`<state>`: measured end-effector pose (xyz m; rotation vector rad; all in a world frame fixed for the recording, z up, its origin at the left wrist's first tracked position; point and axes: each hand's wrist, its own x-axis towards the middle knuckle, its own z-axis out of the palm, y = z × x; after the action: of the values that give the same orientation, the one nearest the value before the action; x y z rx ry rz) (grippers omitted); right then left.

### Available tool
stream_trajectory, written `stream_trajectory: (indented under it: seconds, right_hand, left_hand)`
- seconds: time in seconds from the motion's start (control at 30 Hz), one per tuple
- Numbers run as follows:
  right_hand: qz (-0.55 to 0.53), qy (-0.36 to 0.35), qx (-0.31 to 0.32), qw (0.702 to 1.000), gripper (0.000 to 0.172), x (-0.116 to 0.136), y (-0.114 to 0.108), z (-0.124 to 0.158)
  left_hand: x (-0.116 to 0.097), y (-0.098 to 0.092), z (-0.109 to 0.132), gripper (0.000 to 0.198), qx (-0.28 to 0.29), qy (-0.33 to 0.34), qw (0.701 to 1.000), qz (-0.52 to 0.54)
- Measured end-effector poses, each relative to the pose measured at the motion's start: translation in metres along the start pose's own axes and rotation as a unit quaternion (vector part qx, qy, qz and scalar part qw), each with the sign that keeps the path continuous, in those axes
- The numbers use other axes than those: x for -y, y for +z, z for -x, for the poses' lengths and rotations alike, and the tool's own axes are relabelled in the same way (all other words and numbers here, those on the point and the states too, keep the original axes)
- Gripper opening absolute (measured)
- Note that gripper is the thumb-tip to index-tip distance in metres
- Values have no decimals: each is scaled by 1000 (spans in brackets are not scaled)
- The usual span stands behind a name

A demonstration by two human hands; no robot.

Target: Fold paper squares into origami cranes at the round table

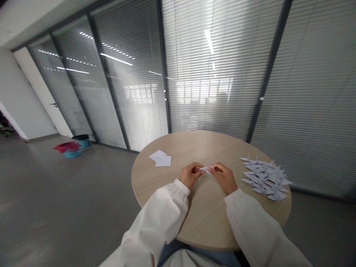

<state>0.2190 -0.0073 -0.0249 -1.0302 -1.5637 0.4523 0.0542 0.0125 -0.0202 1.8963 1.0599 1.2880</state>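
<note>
A small folded piece of white paper [206,169] is pinched between my two hands over the middle of the round table. My left hand [191,174] grips its left end with thumb and fingers, and my right hand [223,177] grips the right end. The fingers cover part of the paper, so its exact folded shape is hard to make out. To the left lie flat white paper sheets [162,160], partly overlapping. On the right, many folded white paper cranes [265,178] sit close together in rows.
The round wooden table [205,218] has its near edge at my lap. Behind it stands a glass partition with blinds [214,74]. On the floor at left are a blue bin with a red liner [69,149] and another with a black liner [82,140].
</note>
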Motion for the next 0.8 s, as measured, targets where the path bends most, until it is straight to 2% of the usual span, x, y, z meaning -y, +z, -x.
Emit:
stream_trajectory:
  seconds: [0.4, 0.8]
  right_hand:
    - [-17, 15, -3, 1000, 30, 3, -1, 0]
    - [-3, -9, -8, 1000, 30, 4, -2, 0]
  left_hand:
    - [-2, -1, 1, 23, -8, -17, 999, 51]
    - [-3, -1, 1, 23, -19, 12, 1000, 14]
